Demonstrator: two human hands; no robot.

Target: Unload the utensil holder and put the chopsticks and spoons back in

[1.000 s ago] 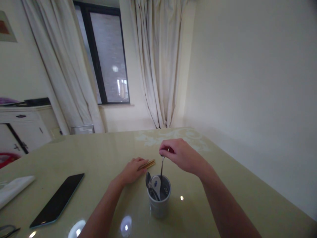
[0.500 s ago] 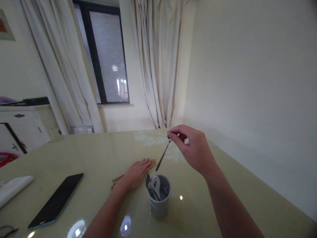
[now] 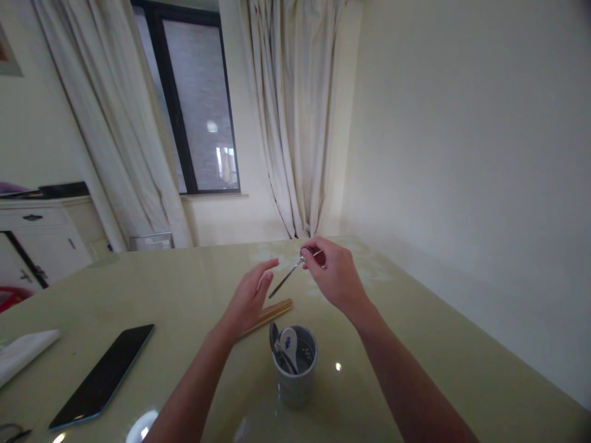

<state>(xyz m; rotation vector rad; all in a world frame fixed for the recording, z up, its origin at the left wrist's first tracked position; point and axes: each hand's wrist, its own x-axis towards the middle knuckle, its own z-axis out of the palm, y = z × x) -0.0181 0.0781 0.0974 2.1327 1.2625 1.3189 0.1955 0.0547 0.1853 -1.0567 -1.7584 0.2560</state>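
My right hand [image 3: 333,277] pinches a thin metal utensil [image 3: 284,280] by its upper end, and the shaft slants down to the left in the air above the table. Open and raised off the table, my left hand [image 3: 249,298] hovers just left of the utensil's lower tip, fingers apart, holding nothing. Wooden chopsticks [image 3: 270,312] lie flat on the table under that hand. A grey utensil cup [image 3: 295,369] stands near me, with a white ceramic spoon [image 3: 290,344] and dark metal spoons inside.
The pale green glossy table [image 3: 415,344] runs to a white wall on the right. A dark phone [image 3: 102,375] lies at the left, a white cloth [image 3: 25,357] beyond it. Curtains, a window and a white cabinet [image 3: 41,240] stand behind.
My right hand drew the metal utensil up out of the cup and carried it toward the left. My left hand lifted off the chopsticks and rose toward the utensil.
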